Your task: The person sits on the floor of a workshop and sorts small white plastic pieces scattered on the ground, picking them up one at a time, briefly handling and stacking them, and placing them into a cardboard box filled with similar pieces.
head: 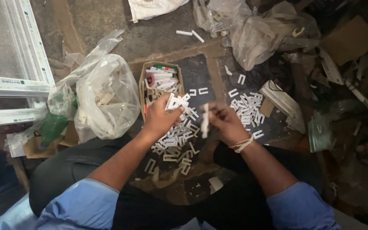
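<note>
White plastic clips (176, 102) clenched in left hand (160, 119) | right hand (224, 121) pinches blurred clip (205, 120) | grip hidden

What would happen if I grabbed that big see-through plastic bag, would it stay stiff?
Probably not. The clear plastic bag looks thin and crumpled, so it would likely sag and crinkle. It seems only partly filled with small pale pieces, so it is probably light. Its glossy film may feel a bit slippery.
</note>
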Motion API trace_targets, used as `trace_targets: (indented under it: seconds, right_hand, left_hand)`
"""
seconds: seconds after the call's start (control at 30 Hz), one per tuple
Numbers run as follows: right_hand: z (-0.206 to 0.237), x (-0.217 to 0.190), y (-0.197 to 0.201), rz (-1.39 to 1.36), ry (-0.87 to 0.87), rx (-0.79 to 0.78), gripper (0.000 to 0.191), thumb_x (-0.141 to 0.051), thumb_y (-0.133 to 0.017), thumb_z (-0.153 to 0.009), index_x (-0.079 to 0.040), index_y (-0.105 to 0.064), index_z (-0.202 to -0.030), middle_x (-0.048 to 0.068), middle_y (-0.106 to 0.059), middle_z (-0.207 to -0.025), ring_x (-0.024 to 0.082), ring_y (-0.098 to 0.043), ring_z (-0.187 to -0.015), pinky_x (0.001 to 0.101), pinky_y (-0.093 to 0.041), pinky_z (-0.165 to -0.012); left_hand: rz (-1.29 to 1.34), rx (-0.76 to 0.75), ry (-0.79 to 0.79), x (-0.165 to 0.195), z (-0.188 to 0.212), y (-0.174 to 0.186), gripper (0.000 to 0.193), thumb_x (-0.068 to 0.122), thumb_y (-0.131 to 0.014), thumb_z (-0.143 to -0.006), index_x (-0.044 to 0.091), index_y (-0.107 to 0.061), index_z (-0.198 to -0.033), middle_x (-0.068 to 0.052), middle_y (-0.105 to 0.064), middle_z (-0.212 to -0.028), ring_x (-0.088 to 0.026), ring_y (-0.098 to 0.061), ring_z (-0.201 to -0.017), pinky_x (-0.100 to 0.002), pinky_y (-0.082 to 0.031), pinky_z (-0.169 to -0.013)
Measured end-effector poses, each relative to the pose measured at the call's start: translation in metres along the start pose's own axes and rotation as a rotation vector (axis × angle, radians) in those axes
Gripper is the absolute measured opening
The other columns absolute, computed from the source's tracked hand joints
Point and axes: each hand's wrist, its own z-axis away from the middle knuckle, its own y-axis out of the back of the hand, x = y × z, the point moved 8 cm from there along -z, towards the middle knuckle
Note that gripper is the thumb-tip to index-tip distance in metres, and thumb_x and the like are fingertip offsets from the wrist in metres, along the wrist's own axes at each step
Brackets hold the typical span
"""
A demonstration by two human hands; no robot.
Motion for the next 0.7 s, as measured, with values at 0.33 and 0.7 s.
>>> trace_targets:
  seconds: [0.33,0.7]
  right_hand:
    - [0.005,0.009,-0.020,1.263,-0.088,-0.201,0.036,-0.005,-0.066,-0.088,-0.017,-0.072,-0.121,0.007,-0.076,-0.099,0.021,-0.076,-0.081,0.0375,-0.059,-0.078]
    - [0.012,-0.059,0.024,1.162,0.039,0.134,0.046,-0.039,-0.073,-0.091,-0.009,-0.065,-0.125,0.012,-0.068,-0.118,0.031,-0.070,-0.105,0.0435,-0.057,-0.085]
  left_hand:
    - [-0.024,0.054,-0.046,0.021,0.006,0.006,0.030,0.012,-0.075,-0.091,0.003,-0.066,-0.118,-0.004,-0.074,-0.080,-0.009,-0.071,-0.062,-0.025,-0.058,-0.053]
    - [-0.339,-0.101,-0.056,0.017,0.011,-0.011,0.035,0.031,-0.082,-0.084,0.005,-0.071,-0.104,-0.010,-0.076,-0.077,-0.013,-0.073,-0.061,-0.030,-0.057,-0.059]
